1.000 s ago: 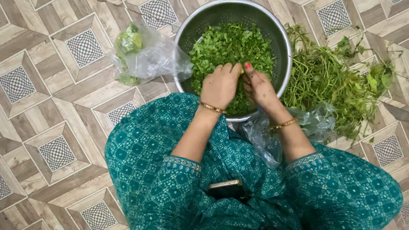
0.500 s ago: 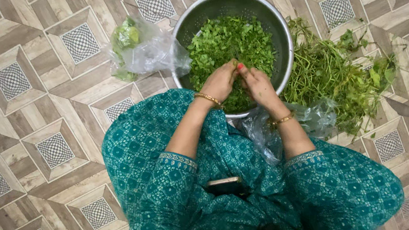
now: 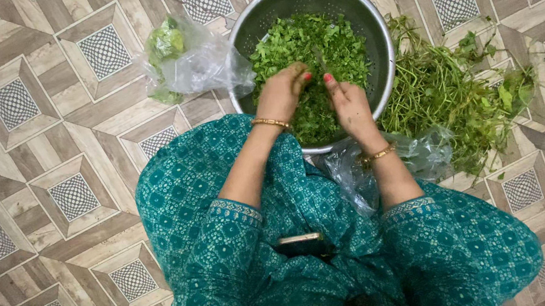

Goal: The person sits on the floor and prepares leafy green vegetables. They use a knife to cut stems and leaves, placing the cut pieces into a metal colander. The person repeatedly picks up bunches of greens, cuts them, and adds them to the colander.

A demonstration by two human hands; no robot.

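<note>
A thin green stem (image 3: 321, 60) is pinched between the two hands, right over the middle of the bowl (image 3: 378, 33). The left hand (image 3: 283, 94) is curled, with its fingertips closed on the lower end of the stem. The right hand (image 3: 348, 104) is curled too, and its thumb and first finger hold the stem from the other side. The two hands are just beside each other, with their fingertips almost touching.

Under the hands, the round metal bowl is full of small green leaves (image 3: 291, 48). The bowl sits on the floor (image 3: 52, 154), which has a pattern of squares.

Right of the bowl lies a big heap of stalks (image 3: 451, 91), touching the bowl's side. Left of the bowl is a clear bag (image 3: 194, 63) with some greens inside. Another clear bag (image 3: 349, 173) lies near the right wrist, partly under the bowl's edge.

Each wrist has a gold bangle (image 3: 269, 122). The person wears teal clothes (image 3: 187, 196) with a small pattern. A phone (image 3: 300, 238) rests in the lap.
</note>
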